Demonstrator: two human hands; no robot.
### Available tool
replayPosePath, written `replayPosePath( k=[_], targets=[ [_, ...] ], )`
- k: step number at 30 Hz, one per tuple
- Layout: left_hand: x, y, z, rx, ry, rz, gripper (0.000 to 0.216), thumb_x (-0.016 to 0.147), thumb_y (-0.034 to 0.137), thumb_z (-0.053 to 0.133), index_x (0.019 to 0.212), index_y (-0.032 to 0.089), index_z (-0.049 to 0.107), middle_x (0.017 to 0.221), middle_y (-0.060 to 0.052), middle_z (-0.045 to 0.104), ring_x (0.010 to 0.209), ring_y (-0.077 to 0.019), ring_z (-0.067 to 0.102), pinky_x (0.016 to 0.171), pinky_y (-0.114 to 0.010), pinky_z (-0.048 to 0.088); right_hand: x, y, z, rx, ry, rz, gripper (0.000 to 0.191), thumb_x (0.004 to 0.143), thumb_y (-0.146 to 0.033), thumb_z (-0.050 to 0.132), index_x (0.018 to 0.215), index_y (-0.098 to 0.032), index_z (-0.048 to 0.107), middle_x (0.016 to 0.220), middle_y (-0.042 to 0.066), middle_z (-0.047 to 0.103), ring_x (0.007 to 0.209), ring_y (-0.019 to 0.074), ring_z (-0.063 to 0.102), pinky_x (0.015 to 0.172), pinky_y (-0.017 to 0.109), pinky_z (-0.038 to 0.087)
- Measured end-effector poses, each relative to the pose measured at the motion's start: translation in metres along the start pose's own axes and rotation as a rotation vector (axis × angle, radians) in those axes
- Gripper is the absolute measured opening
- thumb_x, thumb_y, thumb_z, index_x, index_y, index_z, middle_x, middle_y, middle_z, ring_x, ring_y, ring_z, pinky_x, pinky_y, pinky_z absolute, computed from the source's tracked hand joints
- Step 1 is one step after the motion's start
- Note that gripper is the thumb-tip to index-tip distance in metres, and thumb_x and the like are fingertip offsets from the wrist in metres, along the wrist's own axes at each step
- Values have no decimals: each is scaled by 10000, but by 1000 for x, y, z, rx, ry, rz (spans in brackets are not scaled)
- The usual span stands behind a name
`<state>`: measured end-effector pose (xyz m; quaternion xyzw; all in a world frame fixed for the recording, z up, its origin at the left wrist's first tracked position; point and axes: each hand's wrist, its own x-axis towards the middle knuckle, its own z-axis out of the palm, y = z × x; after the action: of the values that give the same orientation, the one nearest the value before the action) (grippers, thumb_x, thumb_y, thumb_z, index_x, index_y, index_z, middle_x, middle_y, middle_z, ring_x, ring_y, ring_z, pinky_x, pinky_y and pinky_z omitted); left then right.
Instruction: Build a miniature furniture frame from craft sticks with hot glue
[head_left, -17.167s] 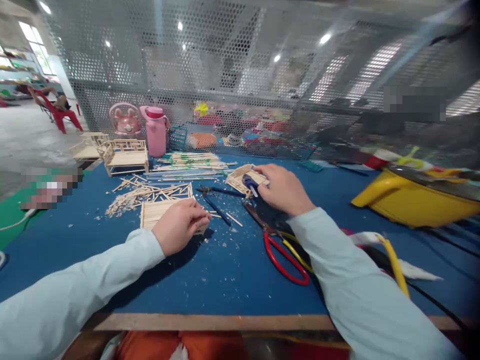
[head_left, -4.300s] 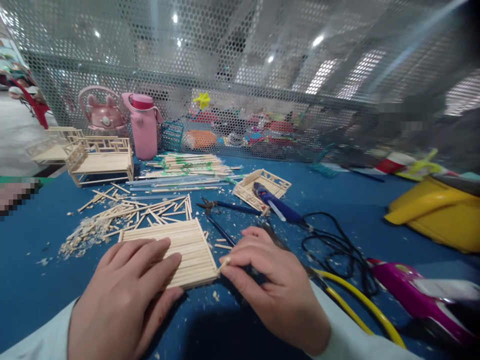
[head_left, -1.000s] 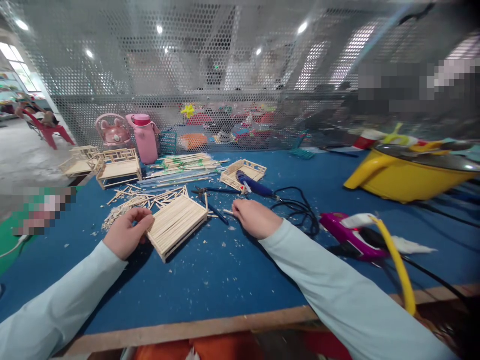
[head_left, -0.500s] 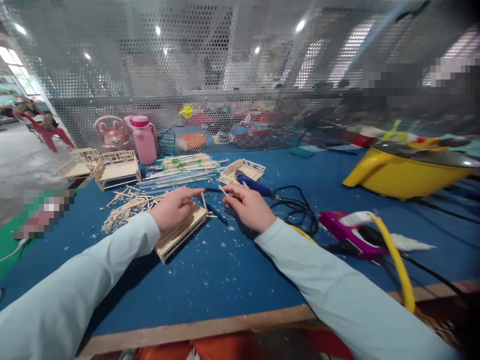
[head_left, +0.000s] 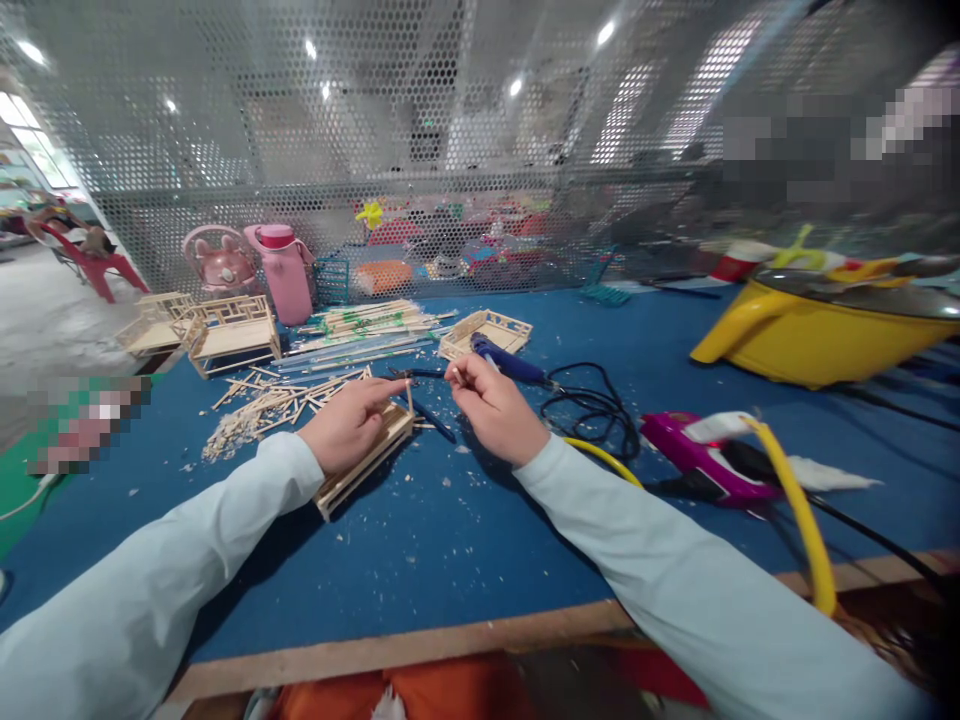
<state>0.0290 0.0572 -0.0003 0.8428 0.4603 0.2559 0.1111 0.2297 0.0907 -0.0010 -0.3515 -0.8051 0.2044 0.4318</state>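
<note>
1. Left hand point(head_left: 346, 428): laid palm-down and unclenched, forefinger stretched forward, pressing on item 2. Whether the thumb hooks under the edge cannot be told.
2. Slat panel point(head_left: 369, 455): flat rectangle of pale round sticks laid side by side, ribbed surface, on the table beneath the left palm. Most of it is covered, with only the near edge and right corner showing. One thin post stands upright at its far corner, just past the forefinger.
3. Right hand point(head_left: 491, 408): fingertips pinched shut on item 4, just right of the post.
4. Short stick point(head_left: 454, 376): pale wood, only its tip showing, the rest buried in the pinch.
5. Glue gun point(head_left: 511, 363): blue plastic, glossy, just beyond the right knuckles, its black cord point(head_left: 592, 408) coiled to their right.
6. Cutters point(head_left: 433, 420): dark blue handles, between the two hands; the jaws are hard to make out.
7. Loose sticks point(head_left: 281, 402): a splintered heap with sawdust, left of the left hand.
8. Table point(head_left: 450, 540): blue felt-like cover, raw wooden near edge, flecked with chips.
9. Yellow pot point(head_left: 817, 340): smooth and rounded, far right of the pinch, cut off by the frame.
</note>
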Motion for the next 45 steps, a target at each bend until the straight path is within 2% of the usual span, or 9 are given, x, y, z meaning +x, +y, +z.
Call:
replayPosePath(
  k=[10,15,18,33,45],
  targets=[
    [-1,-2,4,40,4,51,536,721,37,322,1215,142,501,1215,-96,544,1107,-189,485,969,-412,369,-3,-2,1,-31,-38,21,242,715,-102,451,937,-154,532,632,-41,383,557,96,381,548,227,343],
    [-1,-5,5,61,15,91,519,723,39,338,1209,126,499,1224,-107,535,1124,-189,470,971,-409,364,-5,-7,0,-164,-109,-176,452,718,-76,444,1157,-158,517,736,6,506,623,115,436,617,262,392],
    [-1,-4,5,77,11,98,532,710,31,344,1206,144,498,1230,-95,535,1126,-187,471,965,-415,365,-6,-8,2,-247,-151,-263,504,741,-79,422,1236,-164,471,851,48,563,683,134,475,664,289,415],
    [-1,-2,4,95,1,104,519,729,47,352,1224,128,483,1253,-105,524,1146,-189,461,994,-408,337,-7,-11,2,-350,-165,-319,553,697,-55,406,1234,-166,476,895,70,593,795,179,510,730,326,418],
    [-1,-5,6,115,12,132,523,719,34,363,1216,148,480,1237,-93,532,1153,-176,456,989,-399,343,-8,-11,3,-303,-117,-300,575,651,-35,410,1207,-164,477,966,73,603,807,170,525,720,323,424]
  ],
)
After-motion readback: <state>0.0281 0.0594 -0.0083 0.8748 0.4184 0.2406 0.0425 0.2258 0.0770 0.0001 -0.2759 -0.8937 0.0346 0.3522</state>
